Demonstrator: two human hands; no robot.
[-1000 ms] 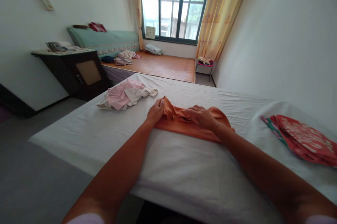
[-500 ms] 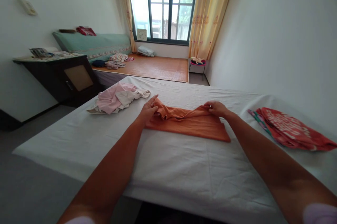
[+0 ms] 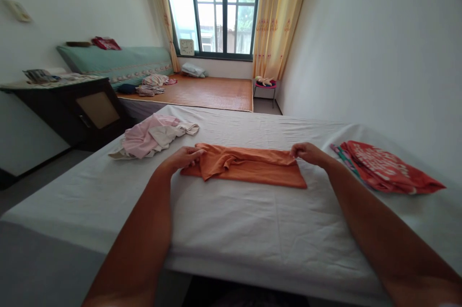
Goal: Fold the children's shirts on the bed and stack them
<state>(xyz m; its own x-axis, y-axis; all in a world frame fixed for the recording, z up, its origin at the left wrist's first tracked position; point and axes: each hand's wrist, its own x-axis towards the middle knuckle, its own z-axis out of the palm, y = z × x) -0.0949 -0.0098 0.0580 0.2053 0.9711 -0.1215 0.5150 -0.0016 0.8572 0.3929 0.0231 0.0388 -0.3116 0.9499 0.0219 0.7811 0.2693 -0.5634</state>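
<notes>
An orange shirt (image 3: pixel 252 167) lies folded lengthwise in a long strip on the white sheet (image 3: pixel 231 230) in front of me. A sleeve lies over its left part with the hem toward me. My left hand (image 3: pixel 186 157) pinches the shirt's left end between thumb and fingers. At the far right corner my right hand (image 3: pixel 306 152) is closed on the top layer's edge. Both arms reach forward across the sheet.
Crumpled pink and cream clothes (image 3: pixel 147 136) lie left of the shirt. Folded red clothing (image 3: pixel 386 165) with white print lies at the right. Beyond stand a bed with a brown mat (image 3: pixel 209 90), a dark cabinet (image 3: pixel 94 109) and a small stool (image 3: pixel 265 85).
My left hand has moved left and my right hand slightly right, spreading the shirt's upper layer flatter and straighter. The sleeve now lies visible on top. The view has shifted slightly to the right.
</notes>
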